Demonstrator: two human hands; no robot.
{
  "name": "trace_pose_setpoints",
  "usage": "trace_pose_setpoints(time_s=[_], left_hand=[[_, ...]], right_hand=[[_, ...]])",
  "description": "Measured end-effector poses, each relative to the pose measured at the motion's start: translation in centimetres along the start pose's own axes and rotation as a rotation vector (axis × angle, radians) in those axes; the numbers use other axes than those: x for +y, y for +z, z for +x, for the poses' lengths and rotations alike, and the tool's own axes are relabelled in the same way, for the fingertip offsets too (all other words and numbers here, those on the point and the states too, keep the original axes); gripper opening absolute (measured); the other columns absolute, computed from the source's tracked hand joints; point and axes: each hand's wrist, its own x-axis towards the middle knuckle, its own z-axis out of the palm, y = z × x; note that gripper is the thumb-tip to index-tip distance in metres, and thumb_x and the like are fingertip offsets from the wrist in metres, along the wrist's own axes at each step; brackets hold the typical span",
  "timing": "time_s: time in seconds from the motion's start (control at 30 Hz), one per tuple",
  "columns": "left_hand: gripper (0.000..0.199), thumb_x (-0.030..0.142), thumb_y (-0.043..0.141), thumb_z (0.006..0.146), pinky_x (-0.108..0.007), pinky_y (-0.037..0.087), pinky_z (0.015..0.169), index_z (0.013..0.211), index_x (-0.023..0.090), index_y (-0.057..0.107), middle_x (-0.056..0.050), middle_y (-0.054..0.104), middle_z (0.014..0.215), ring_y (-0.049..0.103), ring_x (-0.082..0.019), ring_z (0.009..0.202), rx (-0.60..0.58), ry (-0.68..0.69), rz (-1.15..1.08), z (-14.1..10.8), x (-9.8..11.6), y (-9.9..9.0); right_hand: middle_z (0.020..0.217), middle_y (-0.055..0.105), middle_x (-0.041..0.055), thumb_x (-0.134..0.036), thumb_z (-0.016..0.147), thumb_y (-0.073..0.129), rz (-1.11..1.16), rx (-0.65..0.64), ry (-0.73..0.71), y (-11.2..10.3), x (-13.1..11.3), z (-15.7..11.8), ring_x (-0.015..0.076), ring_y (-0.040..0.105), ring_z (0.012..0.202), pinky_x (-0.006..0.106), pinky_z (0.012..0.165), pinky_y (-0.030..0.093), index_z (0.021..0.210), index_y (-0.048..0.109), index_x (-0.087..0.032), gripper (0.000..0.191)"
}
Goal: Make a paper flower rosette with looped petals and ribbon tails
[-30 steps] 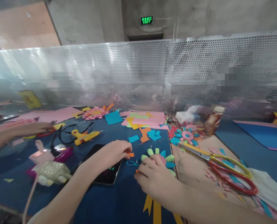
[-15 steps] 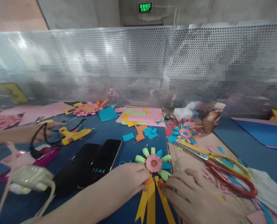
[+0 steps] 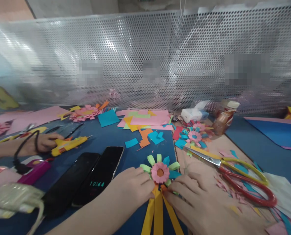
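A paper flower point(image 3: 160, 173) lies on the blue table with a pink centre, green and blue loop petals, and yellow ribbon strips point(image 3: 158, 209) hanging below it. My left hand point(image 3: 135, 186) is closed at the flower's lower left, its fingertips pinching near the top of the strips. From the other side, my right hand point(image 3: 193, 199) is closed with bent fingers against the lower right petals and the right-hand strip. The fingers hide part of the join between flower and strips.
Large scissors point(image 3: 223, 163) with yellow and red handles lie on cardboard at right, among paper scraps. Two phones point(image 3: 100, 176) sit left of my forearm. Another person's hand point(image 3: 47, 143) holds a yellow glue gun point(image 3: 69, 145). A bottle point(image 3: 225, 117) stands behind, beside a tissue box point(image 3: 193, 115).
My right fingers have closed in towards the flower's base and the strips. The other person's hand has taken hold of the glue gun. My view has tilted slightly downward.
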Motion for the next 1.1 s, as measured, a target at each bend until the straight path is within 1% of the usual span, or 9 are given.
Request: trace_pose_setpoints(time_s=[0.1, 0.3, 0.4, 0.53, 0.63, 0.8, 0.93, 1.03, 1.1], left_hand=[[0.013, 0.023, 0.054, 0.081, -0.028, 0.034, 0.053, 0.07, 0.018, 0.055, 0.001, 0.058, 0.066, 0.051, -0.015, 0.062, 0.037, 0.007, 0.003, -0.01, -0.12, 0.3], [0.009, 0.022, 0.053, 0.082, -0.029, 0.039, 0.057, 0.075, 0.017, 0.057, 0.001, 0.058, 0.07, 0.052, -0.017, 0.066, 0.017, 0.017, -0.027, -0.08, -0.32, 0.62], [0.011, 0.022, 0.05, 0.083, -0.031, 0.041, 0.058, 0.076, 0.017, 0.057, -0.001, 0.058, 0.072, 0.053, -0.018, 0.068, 0.009, 0.013, -0.012, -0.11, -0.32, 0.73], [0.014, 0.024, 0.047, 0.085, -0.03, 0.041, 0.056, 0.076, 0.017, 0.056, -0.001, 0.056, 0.071, 0.052, -0.018, 0.067, 0.026, 0.031, 0.018, -0.07, -0.31, 0.77], [0.015, 0.024, 0.046, 0.086, -0.03, 0.04, 0.054, 0.077, 0.017, 0.056, -0.001, 0.056, 0.07, 0.051, -0.018, 0.065, 0.05, 0.019, 0.019, -0.06, -0.31, 0.7], [0.016, 0.026, 0.047, 0.085, -0.03, 0.039, 0.054, 0.076, 0.017, 0.057, -0.002, 0.056, 0.072, 0.05, -0.017, 0.065, 0.057, -0.002, 0.015, -0.16, -0.27, 0.59], [0.015, 0.026, 0.048, 0.085, -0.028, 0.04, 0.057, 0.077, 0.016, 0.057, -0.001, 0.057, 0.074, 0.05, -0.016, 0.067, 0.091, -0.018, -0.006, -0.18, -0.2, 0.65], [0.01, 0.025, 0.054, 0.081, -0.028, 0.041, 0.058, 0.077, 0.016, 0.058, -0.001, 0.059, 0.075, 0.051, -0.016, 0.068, 0.1, -0.026, -0.017, -0.17, -0.24, 0.73], [0.011, 0.027, 0.056, 0.08, -0.028, 0.041, 0.058, 0.078, 0.017, 0.058, -0.001, 0.059, 0.077, 0.051, -0.016, 0.068, 0.121, -0.032, -0.022, -0.25, -0.29, 0.71]], right_hand=[[0.086, 0.062, -0.0002, -0.025, 0.094, 0.026, 0.001, -0.02, 0.005, 0.43, 0.01, -0.18, 0.0159, 0.05, 0.084, 0.035, 0.077, 0.031, 0.089, 0.059, -0.023, 0.033], [0.091, 0.062, 0.0001, -0.027, 0.095, 0.016, -0.001, -0.024, 0.003, 0.49, -0.19, -0.34, 0.0163, 0.048, 0.087, 0.036, 0.079, 0.029, 0.093, 0.059, -0.022, 0.043], [0.088, 0.062, 0.0009, -0.025, 0.095, 0.013, -0.027, -0.023, -0.005, 0.36, -0.23, -0.1, 0.0164, 0.048, 0.085, 0.036, 0.078, 0.029, 0.088, 0.06, -0.021, 0.048], [0.087, 0.061, 0.0008, -0.024, 0.095, 0.014, -0.038, -0.023, -0.006, 0.24, -0.22, 0.18, 0.0166, 0.048, 0.083, 0.037, 0.079, 0.028, 0.087, 0.06, -0.021, 0.047], [0.087, 0.061, 0.0011, -0.024, 0.095, 0.014, -0.049, -0.006, -0.009, 0.09, -0.27, 0.3, 0.0166, 0.049, 0.084, 0.036, 0.08, 0.028, 0.087, 0.06, -0.02, 0.047], [0.087, 0.061, 0.0007, -0.024, 0.095, 0.019, -0.055, 0.007, 0.014, 0.24, -0.35, 0.28, 0.0165, 0.049, 0.084, 0.036, 0.081, 0.028, 0.085, 0.06, -0.021, 0.043], [0.087, 0.061, -0.0003, -0.023, 0.093, 0.028, -0.069, 0.043, 0.017, 0.42, -0.33, 0.2, 0.0167, 0.049, 0.086, 0.036, 0.081, 0.029, 0.084, 0.06, -0.021, 0.034], [0.087, 0.061, -0.0015, -0.025, 0.091, 0.035, -0.086, 0.046, 0.027, 0.24, -0.3, 0.11, 0.0169, 0.049, 0.086, 0.036, 0.079, 0.03, 0.083, 0.06, -0.022, 0.026], [0.088, 0.061, -0.002, -0.027, 0.091, 0.036, -0.107, 0.036, 0.022, 0.08, -0.23, -0.02, 0.0174, 0.048, 0.086, 0.036, 0.076, 0.03, 0.084, 0.06, -0.022, 0.025]])
